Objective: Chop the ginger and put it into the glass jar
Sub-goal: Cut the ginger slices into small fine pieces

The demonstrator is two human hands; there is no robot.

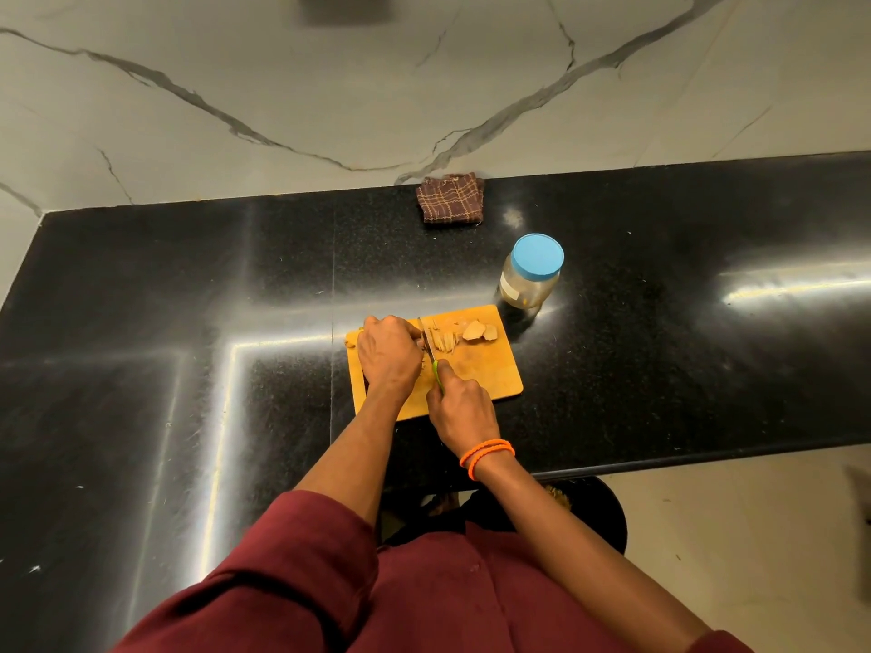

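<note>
Right hand (459,407), ginger (445,340) beyond

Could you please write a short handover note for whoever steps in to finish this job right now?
Left hand: pressing down on the ginger being cut, at the left of the cutting board; that piece is mostly hidden.
Right hand: grip on the green-handled knife, blade on the board beside the left fingers.
Done: a small pile of cut strips lies right of the blade.
Left: two larger ginger chunks near the board's far right are still whole. The glass jar stands on the counter beyond the board, blue lid still on. Open it, then transfer the ginger.
</note>
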